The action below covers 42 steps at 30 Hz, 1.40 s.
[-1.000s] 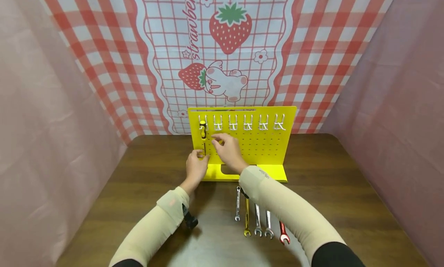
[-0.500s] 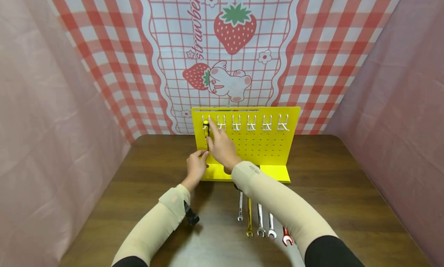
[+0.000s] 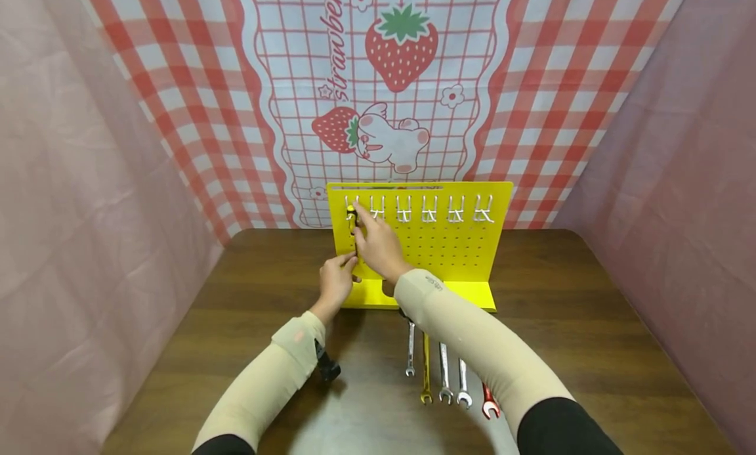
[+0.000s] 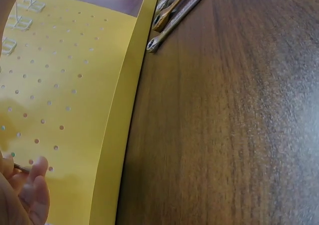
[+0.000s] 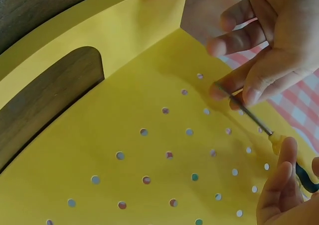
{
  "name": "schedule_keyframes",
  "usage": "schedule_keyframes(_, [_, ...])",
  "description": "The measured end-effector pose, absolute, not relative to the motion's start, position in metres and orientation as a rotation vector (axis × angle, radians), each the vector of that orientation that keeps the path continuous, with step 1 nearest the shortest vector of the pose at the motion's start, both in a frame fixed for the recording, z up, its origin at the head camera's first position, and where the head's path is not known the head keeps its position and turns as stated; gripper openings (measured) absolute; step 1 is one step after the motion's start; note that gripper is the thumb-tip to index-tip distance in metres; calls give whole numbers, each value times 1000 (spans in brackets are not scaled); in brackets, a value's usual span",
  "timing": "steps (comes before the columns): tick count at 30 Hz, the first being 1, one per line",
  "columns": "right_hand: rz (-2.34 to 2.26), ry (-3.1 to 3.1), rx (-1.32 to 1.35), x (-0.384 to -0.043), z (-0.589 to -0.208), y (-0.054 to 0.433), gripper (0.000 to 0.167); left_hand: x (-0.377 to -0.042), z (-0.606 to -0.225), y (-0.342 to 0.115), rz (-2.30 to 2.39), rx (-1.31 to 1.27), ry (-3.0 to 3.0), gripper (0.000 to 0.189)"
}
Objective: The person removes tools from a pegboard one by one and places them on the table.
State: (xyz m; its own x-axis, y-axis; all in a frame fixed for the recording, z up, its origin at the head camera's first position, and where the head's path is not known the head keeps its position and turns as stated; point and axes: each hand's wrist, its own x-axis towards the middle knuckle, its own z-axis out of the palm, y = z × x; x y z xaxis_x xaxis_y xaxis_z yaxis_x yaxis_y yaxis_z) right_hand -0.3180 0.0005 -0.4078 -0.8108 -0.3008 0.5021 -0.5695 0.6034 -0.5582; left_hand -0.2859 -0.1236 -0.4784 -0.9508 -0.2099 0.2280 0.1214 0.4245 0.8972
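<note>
A screwdriver [image 3: 352, 222] with a yellow and black handle stands upright, tip down, at the leftmost hook of the yellow pegboard [image 3: 440, 251]. My left hand [image 3: 335, 282] pinches the lower end of its thin metal shaft [image 5: 256, 119] between thumb and fingers, its other fingers spread in the right wrist view. Higher up, my right hand [image 3: 380, 248] grips the handle from the right, thumb and fingertips about it. How the handle sits in the hook is hidden behind that hand. In the left wrist view the left hand [image 4: 30, 197] shows at the lower left edge.
White double hooks [image 3: 429, 210] line the board's top, to the right of the screwdriver. Several wrenches lie on the wooden table in front, among them a yellow wrench [image 3: 426, 369] and a red wrench [image 3: 490, 402], partly under the right forearm. A strawberry-print cloth [image 3: 401, 48] hangs behind.
My right hand has moved left from beside the screwdriver onto its handle. The left hand has stayed at the shaft's lower end, its thumb and fingers closing on it. The head view has shifted slightly.
</note>
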Motion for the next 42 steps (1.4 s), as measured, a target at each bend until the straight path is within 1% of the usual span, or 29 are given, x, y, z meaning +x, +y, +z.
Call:
schedule_keyframes(5, [1094,-2469,682,-320,-407,0,61,-289,-476,-122,-1566,40,-2352,23])
schedule_keyframes(18, [1260,-2408,730,-317,-403,-2,53,-283,-475,-122,-1520,21,-2340,20])
schedule_keyframes(29, [1584,-2394,698,-306,-400,-8,50,-260,-474,-123,-1558,40,-2295,18])
schedule_keyframes(42, [1682,-2366,671,-300,-398,-8,48,-240,-465,-130,-1583,32,-2285,17])
